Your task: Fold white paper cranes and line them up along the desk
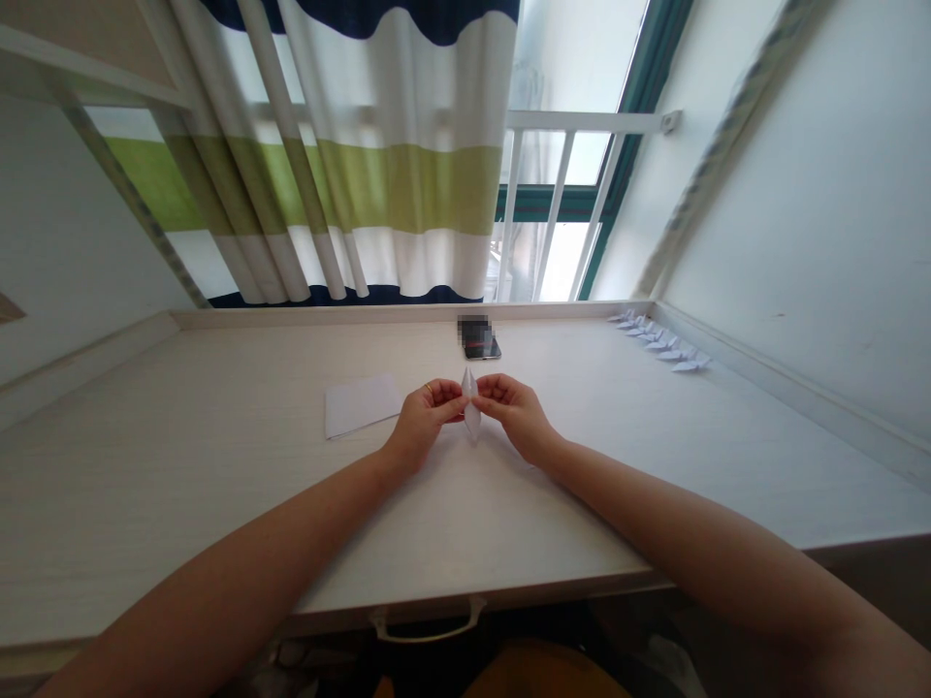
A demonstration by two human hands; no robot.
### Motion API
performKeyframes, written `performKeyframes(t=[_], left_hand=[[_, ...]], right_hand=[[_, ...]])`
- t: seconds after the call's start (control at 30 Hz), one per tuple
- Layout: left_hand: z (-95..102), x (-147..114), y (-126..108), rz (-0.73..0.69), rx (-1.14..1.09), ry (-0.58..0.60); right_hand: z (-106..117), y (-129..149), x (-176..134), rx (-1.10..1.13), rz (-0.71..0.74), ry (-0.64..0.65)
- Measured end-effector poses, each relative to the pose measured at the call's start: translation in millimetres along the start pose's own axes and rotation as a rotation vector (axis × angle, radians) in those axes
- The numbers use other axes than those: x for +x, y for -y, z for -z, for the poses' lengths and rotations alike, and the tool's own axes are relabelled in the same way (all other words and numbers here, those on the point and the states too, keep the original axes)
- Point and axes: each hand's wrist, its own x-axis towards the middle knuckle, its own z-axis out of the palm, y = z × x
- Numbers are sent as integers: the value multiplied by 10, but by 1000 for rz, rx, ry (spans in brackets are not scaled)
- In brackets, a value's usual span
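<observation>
Left hand point(426, 415) and right hand point(518, 415) pinch a part-made, slender white-paper form point(472, 421), pointed white-paper figures point(661, 344) apparently finished, flat white paper point(362, 403) seemingly unused.

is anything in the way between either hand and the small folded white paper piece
Nothing visible: the bare left hand and bare right hand pinch the slim folded white paper piece from both sides. The flat dark rectangular device lies beyond it and the flat white rectangular paper lies to its left, neither in between.
</observation>
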Motion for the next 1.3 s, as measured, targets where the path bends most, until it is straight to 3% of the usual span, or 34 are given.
performKeyframes(t=[0.77,1.3], left_hand=[[-38,-28,-5,-88,95,-54],[-37,-17,-9,-104,43,-55]], right_hand=[[-14,60,-10,-13,-46,-87],[5,5,-4,35,-61,1]])
